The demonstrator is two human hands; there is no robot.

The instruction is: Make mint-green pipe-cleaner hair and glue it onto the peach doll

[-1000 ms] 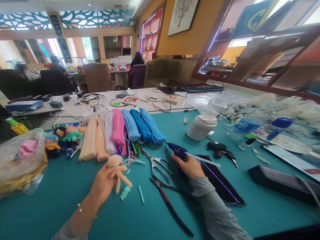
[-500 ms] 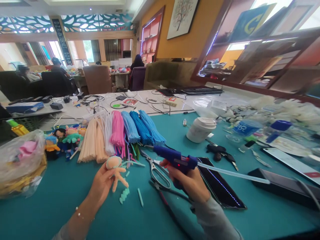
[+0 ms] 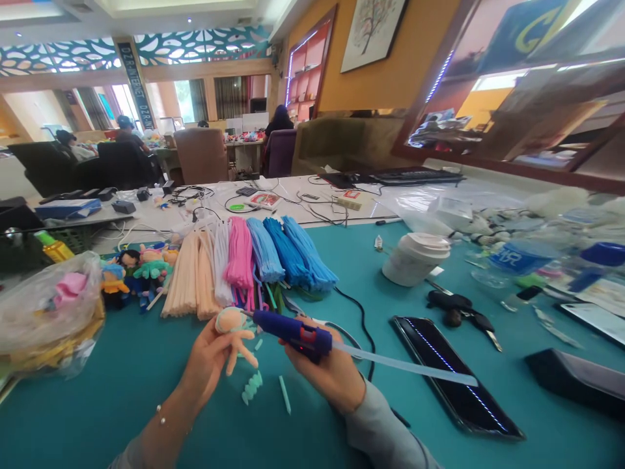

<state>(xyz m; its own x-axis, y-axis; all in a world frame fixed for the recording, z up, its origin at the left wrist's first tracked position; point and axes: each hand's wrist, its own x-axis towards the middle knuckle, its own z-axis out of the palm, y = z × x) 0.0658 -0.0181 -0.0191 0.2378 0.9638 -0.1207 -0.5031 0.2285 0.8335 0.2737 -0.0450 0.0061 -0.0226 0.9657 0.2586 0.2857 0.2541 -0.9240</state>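
Pinched in my left hand (image 3: 204,361) is a small peach doll figure (image 3: 239,348) with a round head and thin limbs. My right hand (image 3: 327,371) grips a dark blue glue gun (image 3: 293,333), a long clear glue stick (image 3: 410,367) jutting from its back. The gun's nozzle is at the right side of the doll's head; whether they touch I cannot tell. Below the doll, a mint-green wavy piece (image 3: 252,387) and a short mint-green stick (image 3: 284,395) lie on the teal mat (image 3: 234,436).
Bundles of pipe cleaners (image 3: 239,257) stand behind my hands, with small dolls (image 3: 151,267) and a plastic bag (image 3: 53,312) leftward. Rightward are a white cup (image 3: 415,259), keys (image 3: 461,309), a phone (image 3: 456,378) and a black cable (image 3: 364,312). People sit in the background.
My right hand has moved left with the glue gun, bringing its nozzle to the doll's head. My left hand still holds the doll. The view has turned slightly left.
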